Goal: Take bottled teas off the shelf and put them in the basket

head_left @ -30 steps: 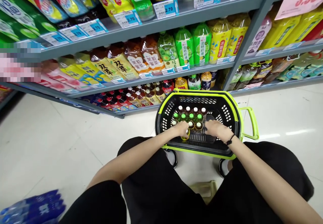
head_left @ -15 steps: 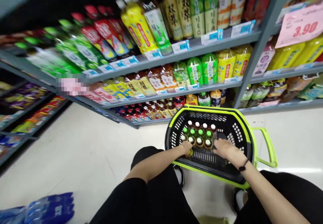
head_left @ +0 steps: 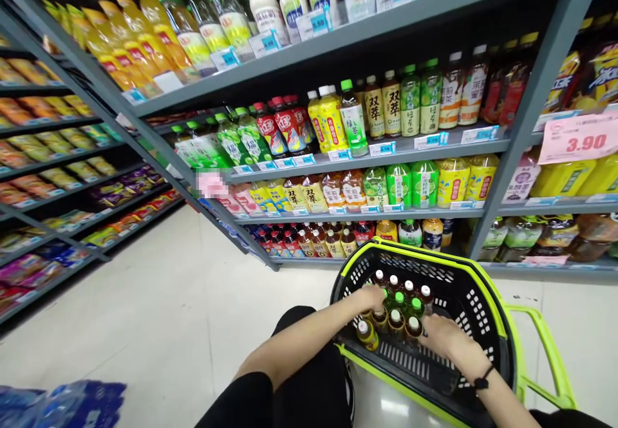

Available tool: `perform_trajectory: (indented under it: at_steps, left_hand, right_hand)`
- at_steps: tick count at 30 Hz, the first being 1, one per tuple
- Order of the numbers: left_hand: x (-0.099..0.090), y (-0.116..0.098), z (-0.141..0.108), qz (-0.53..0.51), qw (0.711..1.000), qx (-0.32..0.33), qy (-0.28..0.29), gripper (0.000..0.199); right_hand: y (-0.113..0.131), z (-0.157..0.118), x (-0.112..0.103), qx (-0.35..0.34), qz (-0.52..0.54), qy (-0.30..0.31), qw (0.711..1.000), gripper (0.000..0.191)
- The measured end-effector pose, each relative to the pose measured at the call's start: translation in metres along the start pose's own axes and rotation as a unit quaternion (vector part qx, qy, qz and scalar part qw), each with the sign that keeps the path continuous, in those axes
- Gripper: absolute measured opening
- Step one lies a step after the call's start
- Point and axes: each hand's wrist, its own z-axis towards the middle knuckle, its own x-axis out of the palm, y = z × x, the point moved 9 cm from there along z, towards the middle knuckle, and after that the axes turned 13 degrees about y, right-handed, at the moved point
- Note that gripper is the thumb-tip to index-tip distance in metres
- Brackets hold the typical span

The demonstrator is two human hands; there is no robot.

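Note:
A black shopping basket with a lime-green rim (head_left: 434,251) holds several small drink bottles standing upright in rows. White-capped bottles (head_left: 409,286) form the back row, green-capped bottles (head_left: 399,299) the middle one. Pale-capped bottles (head_left: 396,317) stand in front. My left hand (head_left: 371,298) is closed at the left end of the green-capped row, its fingertips partly hidden. In front of that hand, a yellow-labelled bottle (head_left: 368,336) stands slightly tilted, free of my grasp. My right hand (head_left: 443,336) lies along the right side of the bottles, its fingers against the nearest ones.
A grey shelf unit (head_left: 313,215) of bottled drinks rises behind the basket. At the left, another shelf (head_left: 29,241) carries packaged snacks. A blue plastic-wrapped pack (head_left: 82,405) sits on the pale floor (head_left: 193,325). The basket's green handle (head_left: 555,357) sticks out to the right.
My left hand has let go of the yellow-labelled front bottle and moved back to the green-capped row. My right hand stays beside the bottles. The view has tilted up, showing more shelves.

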Motion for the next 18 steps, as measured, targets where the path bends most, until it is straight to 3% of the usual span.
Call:
perform_trajectory:
  at_steps: [2, 4, 7, 10, 12, 15, 18]
  left_hand:
    - [-0.070, -0.002, -0.023, -0.039, 0.993, 0.043, -0.100, 0.013]
    - [-0.157, 0.003, -0.061, -0.085, 0.964, 0.089, -0.236, 0.021]
    - [-0.291, 0.031, -0.139, -0.135, 0.868, 0.085, -0.471, 0.032]
    - [-0.395, 0.062, -0.202, -0.157, 0.771, 0.057, -0.615, 0.035]
    - [-0.441, 0.083, -0.225, -0.186, 0.713, 0.039, -0.675, 0.050]
    - [-0.480, 0.104, -0.212, -0.228, 0.728, 0.039, -0.645, 0.074]
    - [-0.488, 0.115, -0.188, -0.242, 0.752, 0.039, -0.612, 0.076]
  right_hand:
    - [0.005, -0.001, -0.002, -0.005, 0.001, 0.000, 1.000, 0.037]
    - [0.009, -0.001, -0.004, -0.010, 0.001, -0.001, 1.000, 0.037]
    - [0.014, -0.002, -0.005, -0.015, 0.003, -0.004, 1.000, 0.037]
    - [0.015, -0.002, -0.005, -0.013, 0.004, -0.003, 1.000, 0.038]
    - [0.014, -0.001, -0.005, -0.008, 0.004, -0.004, 1.000, 0.038]
    - [0.012, 0.003, -0.007, -0.006, 0.004, -0.005, 1.000, 0.037]
    - [0.012, 0.008, -0.010, -0.008, 0.002, -0.006, 1.000, 0.036]
